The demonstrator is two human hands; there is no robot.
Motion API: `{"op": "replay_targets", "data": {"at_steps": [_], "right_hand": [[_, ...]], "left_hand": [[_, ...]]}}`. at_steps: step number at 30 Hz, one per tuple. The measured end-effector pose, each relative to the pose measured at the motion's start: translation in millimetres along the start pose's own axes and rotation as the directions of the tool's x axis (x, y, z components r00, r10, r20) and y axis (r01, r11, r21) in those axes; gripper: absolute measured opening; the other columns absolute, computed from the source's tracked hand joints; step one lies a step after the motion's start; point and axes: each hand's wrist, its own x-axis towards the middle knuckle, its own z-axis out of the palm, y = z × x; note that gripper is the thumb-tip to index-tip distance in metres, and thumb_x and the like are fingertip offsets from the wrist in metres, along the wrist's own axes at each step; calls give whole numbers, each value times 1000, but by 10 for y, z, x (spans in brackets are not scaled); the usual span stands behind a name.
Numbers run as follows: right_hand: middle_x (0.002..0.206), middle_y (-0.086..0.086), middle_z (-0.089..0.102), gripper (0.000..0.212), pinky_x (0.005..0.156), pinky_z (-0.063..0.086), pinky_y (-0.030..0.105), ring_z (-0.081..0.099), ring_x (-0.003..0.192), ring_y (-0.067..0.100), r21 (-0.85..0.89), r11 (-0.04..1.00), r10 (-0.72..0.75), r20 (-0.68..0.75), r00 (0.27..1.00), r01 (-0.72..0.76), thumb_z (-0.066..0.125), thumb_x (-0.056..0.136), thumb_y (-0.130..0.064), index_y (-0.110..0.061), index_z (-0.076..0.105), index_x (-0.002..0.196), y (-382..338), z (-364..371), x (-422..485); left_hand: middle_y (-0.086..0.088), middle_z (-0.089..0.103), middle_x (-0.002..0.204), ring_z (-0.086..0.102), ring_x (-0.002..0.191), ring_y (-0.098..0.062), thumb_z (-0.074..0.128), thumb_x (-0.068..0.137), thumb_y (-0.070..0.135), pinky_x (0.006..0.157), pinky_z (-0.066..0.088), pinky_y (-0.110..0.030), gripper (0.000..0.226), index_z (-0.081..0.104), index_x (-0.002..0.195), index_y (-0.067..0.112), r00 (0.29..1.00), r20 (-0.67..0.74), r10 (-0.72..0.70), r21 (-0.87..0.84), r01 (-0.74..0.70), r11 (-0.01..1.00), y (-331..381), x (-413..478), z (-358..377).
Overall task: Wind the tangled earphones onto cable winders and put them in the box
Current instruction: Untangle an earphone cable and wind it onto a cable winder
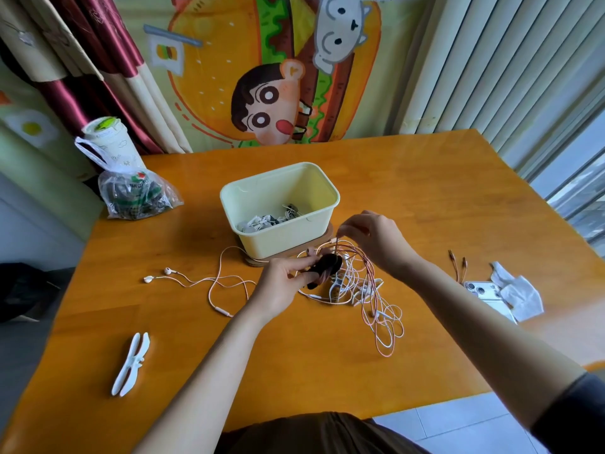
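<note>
My left hand (pixel 284 280) grips a black cable winder (pixel 327 265) with pink cable wound partly around it, just in front of the cream box (pixel 262 239). My right hand (pixel 373 239) pinches a strand of the pink cable above a tangled heap of pink and white earphone cables (pixel 376 303) on the table. The box holds several wound earphones (pixel 271 219). A loose pair of white earbuds (pixel 157 275) trails its cable toward my left hand. A white cable winder (pixel 131 363) lies at the near left.
The box stands on a wooden lid (pixel 329 232). A clear plastic bag (pixel 137 194) and a white cup (pixel 108 139) sit at the far left. At the right lie a phone (pixel 481 290), a crumpled tissue (pixel 517 293) and copper-tipped cable ends (pixel 458 262).
</note>
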Motion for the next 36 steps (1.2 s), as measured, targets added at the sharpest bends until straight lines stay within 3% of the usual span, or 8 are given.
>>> {"op": "replay_targets", "data": {"at_steps": [5, 10, 16, 20, 25, 31, 34, 36], "right_hand": [[69, -5, 58, 12, 52, 36, 13, 47, 60, 9, 205, 977, 56, 25, 998, -60, 61, 89, -23, -15, 66, 84, 6, 46, -65], [59, -5, 51, 19, 52, 32, 22, 40, 54, 6, 356, 930, 67, 70, 995, -87, 61, 88, -29, -18, 62, 74, 5, 174, -94], [63, 5, 52, 30, 52, 34, 20, 45, 56, 12, 515, 835, 93, 216, 972, -195, 55, 91, -31, -9, 62, 73, -83, 287, -140], [60, 4, 52, 31, 50, 34, 18, 46, 53, 10, 533, 807, 125, 267, 956, -255, 51, 95, -27, -10, 60, 71, -70, 356, -159], [63, -2, 53, 25, 52, 41, 16, 47, 52, 5, 569, 778, 119, 283, 952, -267, 52, 95, -20, -15, 64, 74, -88, 414, -196], [61, -8, 55, 24, 53, 39, 8, 52, 51, -3, 361, 921, 70, 214, 974, -146, 49, 97, -17, -14, 64, 78, -122, 440, -251], [63, -10, 55, 22, 52, 38, 7, 52, 53, -8, 257, 961, 43, 211, 977, -98, 48, 97, -16, -14, 65, 83, -128, 434, -279], [64, -12, 56, 21, 53, 38, 7, 53, 55, -7, 196, 977, 41, 218, 975, -85, 49, 96, -17, -13, 68, 87, -124, 423, -276]], "left_hand": [[28, 68, 96, 56, 102, 15, 63, 79, -10, 89, 37, -4, 47, 66, 104, 30, 994, -32, 106, -149, -110, 983, 184, -76, 25], [5, 68, 114, 56, 115, -3, 66, 82, 0, 99, 42, -22, 40, 68, 113, 26, 992, -76, 100, -257, -116, 960, 197, -62, 22], [-1, 60, 132, 46, 131, -17, 73, 78, 31, 108, 36, -35, 35, 70, 113, 32, 993, -101, 65, -527, -109, 843, 281, -48, 40], [4, 71, 110, 63, 110, -12, 54, 82, 11, 92, 49, -24, 34, 75, 100, 30, 996, -82, -29, -730, -40, 683, 359, -61, 81], [3, 66, 121, 59, 116, -15, 52, 83, 16, 99, 48, -32, 33, 72, 108, 25, 982, -138, -127, -828, -44, 560, 345, -13, 67], [4, 67, 111, 63, 105, -13, 53, 92, 5, 91, 51, -27, 34, 59, 124, 13, 878, -392, -274, -692, -85, 717, 193, 78, 60], [11, 69, 103, 62, 104, -9, 60, 90, 7, 87, 48, -19, 29, 64, 112, 25, 852, -470, -231, -478, -26, 878, 128, 68, 13], [6, 70, 104, 62, 103, -8, 61, 89, 7, 85, 48, -16, 29, 66, 113, 22, 852, -498, -162, -330, -13, 944, 96, 54, 11]]}}
